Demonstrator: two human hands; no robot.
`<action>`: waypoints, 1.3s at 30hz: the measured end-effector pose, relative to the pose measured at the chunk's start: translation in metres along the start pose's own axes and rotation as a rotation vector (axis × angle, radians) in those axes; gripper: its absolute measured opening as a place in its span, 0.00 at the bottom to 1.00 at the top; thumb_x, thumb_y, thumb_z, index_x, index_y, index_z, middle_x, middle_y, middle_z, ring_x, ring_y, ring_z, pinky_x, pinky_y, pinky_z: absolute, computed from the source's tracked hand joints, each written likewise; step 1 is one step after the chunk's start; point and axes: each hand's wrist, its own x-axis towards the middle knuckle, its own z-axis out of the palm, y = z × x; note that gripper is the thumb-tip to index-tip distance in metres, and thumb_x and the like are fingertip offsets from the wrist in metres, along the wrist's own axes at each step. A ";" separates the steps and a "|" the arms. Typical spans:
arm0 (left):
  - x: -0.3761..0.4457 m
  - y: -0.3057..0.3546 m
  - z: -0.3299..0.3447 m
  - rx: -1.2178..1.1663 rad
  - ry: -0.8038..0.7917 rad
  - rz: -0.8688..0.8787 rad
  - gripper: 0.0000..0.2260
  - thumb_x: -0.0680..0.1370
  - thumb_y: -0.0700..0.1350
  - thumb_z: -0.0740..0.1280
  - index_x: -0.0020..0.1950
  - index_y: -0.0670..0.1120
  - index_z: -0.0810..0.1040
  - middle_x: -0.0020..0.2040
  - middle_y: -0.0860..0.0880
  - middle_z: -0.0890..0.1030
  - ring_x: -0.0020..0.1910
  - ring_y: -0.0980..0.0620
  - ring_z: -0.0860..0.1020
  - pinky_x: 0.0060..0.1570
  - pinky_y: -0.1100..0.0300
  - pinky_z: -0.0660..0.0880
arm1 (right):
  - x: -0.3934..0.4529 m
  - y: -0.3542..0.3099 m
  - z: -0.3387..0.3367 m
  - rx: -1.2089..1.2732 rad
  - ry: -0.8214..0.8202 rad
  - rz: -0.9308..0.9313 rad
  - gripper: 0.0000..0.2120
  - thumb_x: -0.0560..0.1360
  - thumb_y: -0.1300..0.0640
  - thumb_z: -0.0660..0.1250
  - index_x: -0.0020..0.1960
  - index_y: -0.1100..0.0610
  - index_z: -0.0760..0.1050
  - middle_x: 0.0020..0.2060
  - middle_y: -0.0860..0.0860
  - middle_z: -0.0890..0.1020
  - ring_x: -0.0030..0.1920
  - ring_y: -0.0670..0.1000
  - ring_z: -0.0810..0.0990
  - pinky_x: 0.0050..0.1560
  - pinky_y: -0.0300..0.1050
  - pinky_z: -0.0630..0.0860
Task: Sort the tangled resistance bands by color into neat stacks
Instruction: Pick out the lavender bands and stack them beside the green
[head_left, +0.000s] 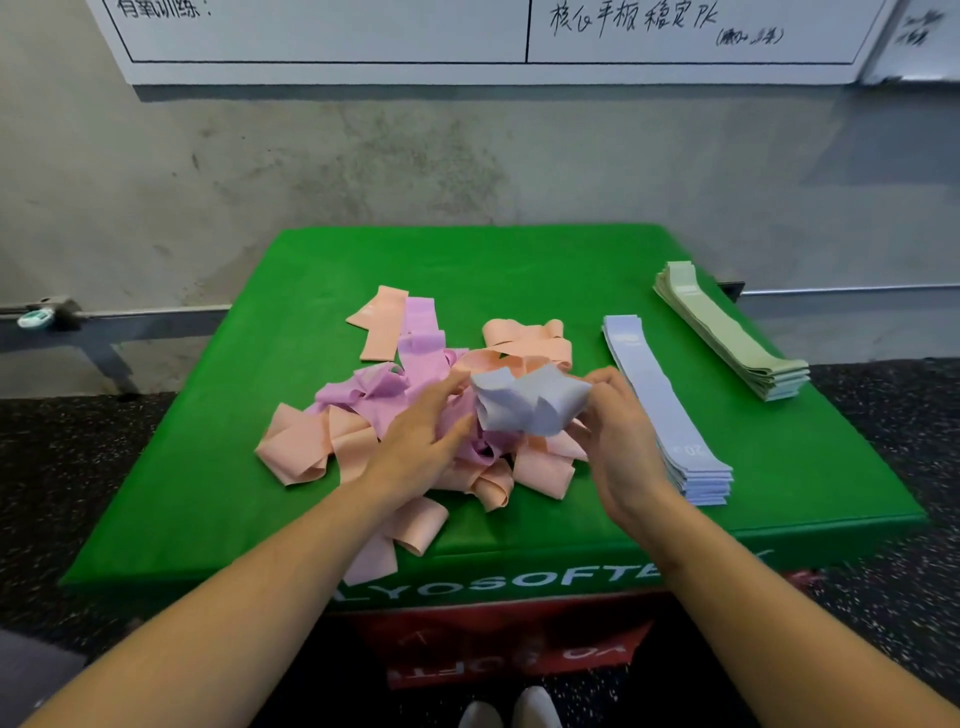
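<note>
A tangled heap of peach bands (306, 441) and purple bands (384, 389) lies in the middle of the green box top (467, 260). My right hand (618, 431) grips a crumpled pale blue band (530, 402) just above the heap. My left hand (421, 436) rests with straight fingers on the purple bands, its fingertips touching the blue band's left end. To the right lies a neat stack of pale blue bands (670, 410). Farther right sits a neat stack of light green bands (727, 332).
The green box stands on a red box (498, 644) against a grey wall. A whiteboard (467, 36) hangs above. Dark speckled floor surrounds the boxes; a metal rail (104, 317) runs along the wall at left. My white shoes (509, 709) show below.
</note>
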 end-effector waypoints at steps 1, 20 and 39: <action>0.001 0.004 0.000 0.011 -0.006 0.016 0.22 0.82 0.61 0.60 0.75 0.64 0.60 0.75 0.57 0.66 0.70 0.55 0.68 0.70 0.48 0.67 | 0.001 -0.006 -0.003 0.049 -0.008 0.015 0.12 0.78 0.66 0.56 0.37 0.54 0.64 0.33 0.47 0.75 0.39 0.48 0.75 0.44 0.44 0.75; -0.003 0.129 0.016 -0.437 -0.167 0.063 0.07 0.80 0.47 0.68 0.55 0.46 0.80 0.48 0.49 0.84 0.44 0.58 0.80 0.46 0.60 0.78 | 0.009 -0.078 -0.039 -0.266 -0.257 0.050 0.09 0.77 0.61 0.62 0.41 0.50 0.75 0.35 0.49 0.76 0.35 0.48 0.72 0.39 0.45 0.68; 0.005 0.121 -0.029 -0.716 -0.298 -0.212 0.08 0.75 0.41 0.65 0.48 0.45 0.66 0.44 0.43 0.75 0.41 0.42 0.76 0.42 0.49 0.77 | 0.001 -0.102 -0.110 -0.421 -0.403 0.231 0.02 0.73 0.58 0.68 0.44 0.55 0.75 0.36 0.50 0.76 0.35 0.48 0.74 0.36 0.40 0.70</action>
